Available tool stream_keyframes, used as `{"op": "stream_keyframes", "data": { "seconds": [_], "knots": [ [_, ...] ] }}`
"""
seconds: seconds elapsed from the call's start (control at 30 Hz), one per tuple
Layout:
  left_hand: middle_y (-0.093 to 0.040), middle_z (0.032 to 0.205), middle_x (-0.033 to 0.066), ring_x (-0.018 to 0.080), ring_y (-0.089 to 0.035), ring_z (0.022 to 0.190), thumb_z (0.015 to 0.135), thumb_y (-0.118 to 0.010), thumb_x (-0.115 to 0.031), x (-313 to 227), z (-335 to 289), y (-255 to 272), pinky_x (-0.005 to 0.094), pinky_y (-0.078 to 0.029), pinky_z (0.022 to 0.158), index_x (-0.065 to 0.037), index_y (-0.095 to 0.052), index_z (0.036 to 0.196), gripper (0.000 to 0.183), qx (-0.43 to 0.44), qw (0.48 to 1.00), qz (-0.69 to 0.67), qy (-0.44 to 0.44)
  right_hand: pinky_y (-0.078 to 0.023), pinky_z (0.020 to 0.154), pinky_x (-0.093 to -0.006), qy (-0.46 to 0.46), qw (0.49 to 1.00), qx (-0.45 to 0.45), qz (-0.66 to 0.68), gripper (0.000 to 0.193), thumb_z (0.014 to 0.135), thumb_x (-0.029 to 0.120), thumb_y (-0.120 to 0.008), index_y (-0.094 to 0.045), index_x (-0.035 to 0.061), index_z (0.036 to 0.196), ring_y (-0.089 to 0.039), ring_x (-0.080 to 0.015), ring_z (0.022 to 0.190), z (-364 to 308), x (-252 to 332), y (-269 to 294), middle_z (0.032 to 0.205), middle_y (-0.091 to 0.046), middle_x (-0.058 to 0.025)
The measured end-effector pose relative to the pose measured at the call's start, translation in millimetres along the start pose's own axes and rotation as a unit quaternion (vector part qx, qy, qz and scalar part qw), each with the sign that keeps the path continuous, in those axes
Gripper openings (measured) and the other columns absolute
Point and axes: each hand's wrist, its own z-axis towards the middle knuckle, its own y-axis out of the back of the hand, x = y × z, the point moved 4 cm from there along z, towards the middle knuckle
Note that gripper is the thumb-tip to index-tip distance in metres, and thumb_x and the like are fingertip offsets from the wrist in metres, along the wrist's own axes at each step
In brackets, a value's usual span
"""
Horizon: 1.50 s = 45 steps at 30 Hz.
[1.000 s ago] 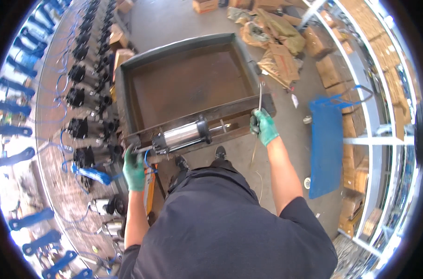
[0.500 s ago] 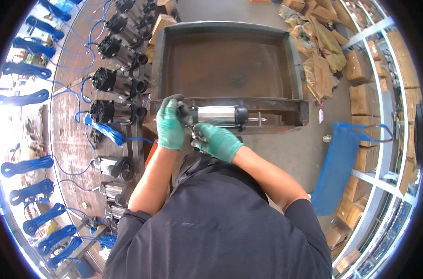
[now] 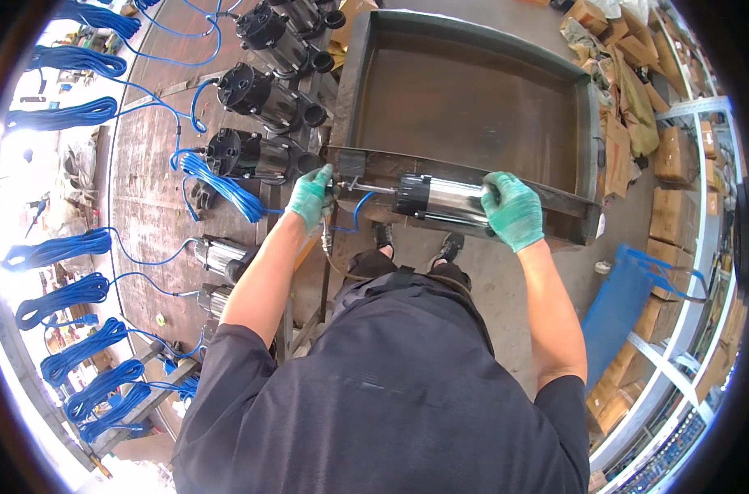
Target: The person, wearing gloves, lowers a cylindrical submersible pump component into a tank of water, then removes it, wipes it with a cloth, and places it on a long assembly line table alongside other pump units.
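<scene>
A wide, shallow metal tray [image 3: 473, 49] with rusty brown inside stands in front of the person. To the left of it is a long worktop [image 3: 148, 165] where several black and silver pump motors [image 3: 259, 95] lie in a row, each one with a blue cable. Bundles of coiled blue cable [image 3: 61, 111] lie along the far left edge of this worktop. One loose blue cable bundle [image 3: 222, 188] lies just beside the left corner of the tray, near the left hand. On the right side, flattened cardboard boxes [image 3: 630, 107] are stacked on the floor, and a blue cart [image 3: 617, 309] stands lower at the right. The person's shoes [image 3: 415, 243] show on the floor just under the tray's near rim.

The silver cylinder motor [image 3: 444, 200] with black end caps lies on its side along the near rim of the tray. The right hand [image 3: 514, 210], in a green glove, is closed around the right end of the cylinder and covers it. The left hand [image 3: 311, 196], also in a green glove, is closed at the left end, where a thin rod and a short blue wire [image 3: 359, 206] come out of the motor; its fingers touch this part near the tray's corner. The two hands are well apart, with the shiny body of the motor between them.
</scene>
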Motion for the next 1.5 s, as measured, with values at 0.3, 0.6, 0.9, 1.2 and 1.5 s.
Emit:
{"op": "stream_keyframes", "data": {
  "seconds": [0.3,0.6,0.9,1.2,1.5],
  "knots": [
    [-0.054,0.066,-0.0007,0.0077,-0.038,0.045,0.102,-0.062,-0.039,3,10,-2,0.0255,-0.029,0.041,-0.01,-0.06,0.099,0.029,0.072,0.997,0.029,0.005,-0.056,0.071,-0.0412,-0.004,0.999,-0.043,0.001,0.009,0.088,0.013,-0.068,-0.071,0.0053,0.092,-0.069,-0.0354,0.078,2,6,1,0.089,-0.071,-0.0158],
    [-0.051,0.061,-0.002,0.0087,-0.04,0.043,0.104,-0.057,-0.038,1,12,-7,0.0254,-0.031,0.038,-0.009,-0.06,0.103,0.029,0.068,0.994,0.084,0.004,-0.056,0.069,-0.041,-0.028,0.999,-0.027,-0.005,0.009,0.087,0.013,-0.069,-0.07,0.0055,0.091,-0.069,-0.0352,0.076,3,6,0,0.087,-0.07,-0.016],
    [-0.042,0.057,-0.0049,0.0082,-0.035,0.042,0.106,-0.054,-0.035,3,13,-12,0.0277,-0.029,0.037,-0.01,-0.058,0.098,0.027,0.066,0.995,0.079,0.017,-0.055,0.065,-0.0393,-0.008,0.998,-0.062,-0.008,0.009,0.083,0.013,-0.071,-0.069,0.0062,0.088,-0.068,-0.0331,0.071,5,8,-2,0.082,-0.069,-0.0144],
    [-0.047,0.062,-0.0041,0.0082,-0.038,0.044,0.105,-0.056,-0.036,-1,-3,-11,0.0265,-0.029,0.038,-0.013,-0.06,0.1,0.023,0.025,0.999,0.048,0.002,-0.056,0.066,-0.0408,-0.013,0.998,-0.061,-0.01,0.01,0.083,0.016,-0.071,-0.07,0.0077,0.088,-0.069,-0.0325,0.071,-3,8,-3,0.082,-0.07,-0.0126],
    [-0.054,0.077,-0.0016,0.0128,-0.042,0.062,0.1,-0.065,-0.037,-43,-51,-104,0.0327,-0.04,0.058,-0.014,-0.063,0.099,0.024,0.143,0.945,-0.272,-0.111,-0.054,0.08,-0.0473,0.087,0.991,-0.016,0.099,0.031,0.086,0.017,-0.074,-0.064,0.0037,0.112,-0.068,-0.0359,0.089,-27,74,1,0.095,-0.069,-0.0167]
  ]
}}
